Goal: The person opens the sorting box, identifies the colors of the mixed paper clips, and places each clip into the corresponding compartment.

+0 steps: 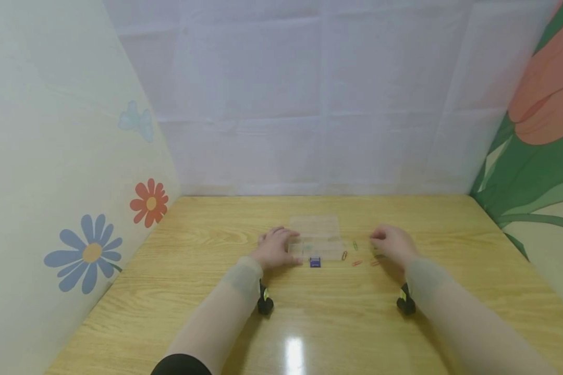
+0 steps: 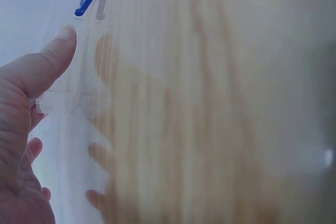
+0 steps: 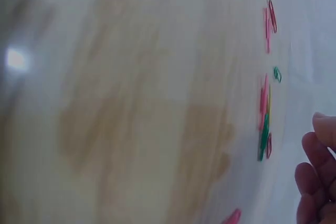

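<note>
A clear plastic box [image 1: 326,251] with compartments lies with its clear lid [image 1: 315,226] folded back. My left hand [image 1: 276,249] grips the box's left end, thumb on the near side, fingers beyond; the left wrist view shows the thumb [image 2: 55,56] against the clear wall. A blue latch [image 1: 315,262] sits at the box's front. To the right, my right hand [image 1: 394,244] is above the table by several loose paper clips, among them a green paper clip [image 1: 355,245] and a red paper clip [image 1: 344,255]. Its fingers [image 3: 314,177] are loosely bent, with nothing visible between them.
The wooden table [image 1: 216,224] ends at a white cloth backdrop [image 1: 262,104]. Flower-printed panels stand at left and right. A small black wrist camera [image 1: 265,302] hangs under the left wrist, another black camera [image 1: 406,301] under the right.
</note>
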{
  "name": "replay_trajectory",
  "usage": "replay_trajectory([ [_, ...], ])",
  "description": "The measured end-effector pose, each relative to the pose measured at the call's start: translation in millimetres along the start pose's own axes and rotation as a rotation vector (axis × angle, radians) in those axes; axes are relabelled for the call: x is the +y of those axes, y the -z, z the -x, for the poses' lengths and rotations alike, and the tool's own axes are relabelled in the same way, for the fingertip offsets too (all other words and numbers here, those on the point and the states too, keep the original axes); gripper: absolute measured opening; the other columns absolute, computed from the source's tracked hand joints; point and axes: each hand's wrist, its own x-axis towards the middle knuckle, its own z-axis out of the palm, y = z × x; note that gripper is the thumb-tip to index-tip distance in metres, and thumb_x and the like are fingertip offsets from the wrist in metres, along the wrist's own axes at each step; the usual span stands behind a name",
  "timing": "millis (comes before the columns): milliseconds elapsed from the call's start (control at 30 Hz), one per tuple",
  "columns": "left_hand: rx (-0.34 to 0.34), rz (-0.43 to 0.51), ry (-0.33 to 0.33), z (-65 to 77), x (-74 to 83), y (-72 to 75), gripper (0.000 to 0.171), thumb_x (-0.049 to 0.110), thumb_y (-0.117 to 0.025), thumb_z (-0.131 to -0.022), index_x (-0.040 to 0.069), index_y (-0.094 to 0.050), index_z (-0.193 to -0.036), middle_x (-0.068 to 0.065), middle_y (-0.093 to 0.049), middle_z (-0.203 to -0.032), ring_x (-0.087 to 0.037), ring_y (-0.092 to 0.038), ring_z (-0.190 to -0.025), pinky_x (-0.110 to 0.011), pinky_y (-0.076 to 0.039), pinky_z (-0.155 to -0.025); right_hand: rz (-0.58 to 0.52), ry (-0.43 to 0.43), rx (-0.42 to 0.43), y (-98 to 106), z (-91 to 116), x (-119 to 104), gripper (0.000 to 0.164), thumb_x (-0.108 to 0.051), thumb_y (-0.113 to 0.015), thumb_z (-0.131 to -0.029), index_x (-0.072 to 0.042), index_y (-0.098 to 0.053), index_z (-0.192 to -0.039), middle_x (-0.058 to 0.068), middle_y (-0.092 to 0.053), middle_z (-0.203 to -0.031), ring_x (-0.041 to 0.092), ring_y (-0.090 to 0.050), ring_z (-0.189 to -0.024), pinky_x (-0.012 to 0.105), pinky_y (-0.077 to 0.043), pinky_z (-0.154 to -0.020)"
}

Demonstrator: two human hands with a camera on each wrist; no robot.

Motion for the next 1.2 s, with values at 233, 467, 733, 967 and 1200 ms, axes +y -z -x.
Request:
replay_trajectory([
  [233, -0.004, 0.001, 0.008, 1.1, 0.8, 0.7, 0.078, 0.057, -0.075, -0.074, 0.026, -0.048, -0.140, 0.002, -0.043, -0.147, -0.025, -0.021, -0.143, -0.061, -0.011, -0.110, -0.033, -0.051, -0.021, 6.9, 5.6, 10.0, 0.028, -0.022, -0.060, -0.094, -0.003, -0.063, -0.114, 0.017, -0.063, -0.116, 0.036, -0.055, -0.109, 0.056, -0.041, -0.095],
  [467, -0.007, 0.014, 0.009, 2.7, 1.8, 1.8, 0.078, 0.056, -0.075, -0.074, 0.026, -0.048, -0.141, 0.002, -0.043, -0.147, -0.025, -0.020, -0.143, -0.061, -0.010, -0.111, -0.018, -0.074, -0.054, 12.0, 10.0, 14.8, 0.026, -0.022, -0.063, -0.092, -0.004, -0.066, -0.110, 0.017, -0.063, -0.116, 0.038, -0.053, -0.111, 0.059, -0.037, -0.097],
  [733, -0.006, 0.013, 0.010, 2.9, 1.5, 1.7, 0.079, 0.056, -0.075, -0.074, 0.025, -0.048, -0.141, 0.001, -0.043, -0.147, -0.025, -0.020, -0.143, -0.061, -0.009, -0.111, -0.048, -0.096, -0.105, 11.3, 11.8, 22.0, 0.022, -0.022, -0.069, -0.088, -0.006, -0.069, -0.104, 0.012, -0.065, -0.109, 0.031, -0.056, -0.101, 0.052, -0.044, -0.088],
  [967, -0.012, 0.014, 0.014, 2.9, 2.6, 2.6, 0.079, 0.056, -0.076, -0.074, 0.025, -0.047, -0.141, 0.001, -0.043, -0.148, -0.025, -0.020, -0.143, -0.061, -0.009, -0.111, 0.002, -0.051, -0.160, 10.4, 11.1, 24.0, 0.021, -0.020, -0.070, -0.086, -0.007, -0.068, -0.102, 0.010, -0.064, -0.105, 0.030, -0.057, -0.100, 0.053, -0.044, -0.088],
  [1200, -0.012, 0.021, 0.008, 1.8, 1.7, 2.2, 0.080, 0.057, -0.076, -0.073, 0.025, -0.047, -0.141, 0.000, -0.042, -0.148, -0.026, -0.020, -0.143, -0.062, -0.009, -0.110, 0.015, -0.050, -0.174, 9.8, 11.1, 23.3, 0.015, -0.016, -0.070, -0.086, -0.006, -0.068, -0.098, 0.010, -0.064, -0.103, 0.029, -0.057, -0.097, 0.048, -0.046, -0.083],
])
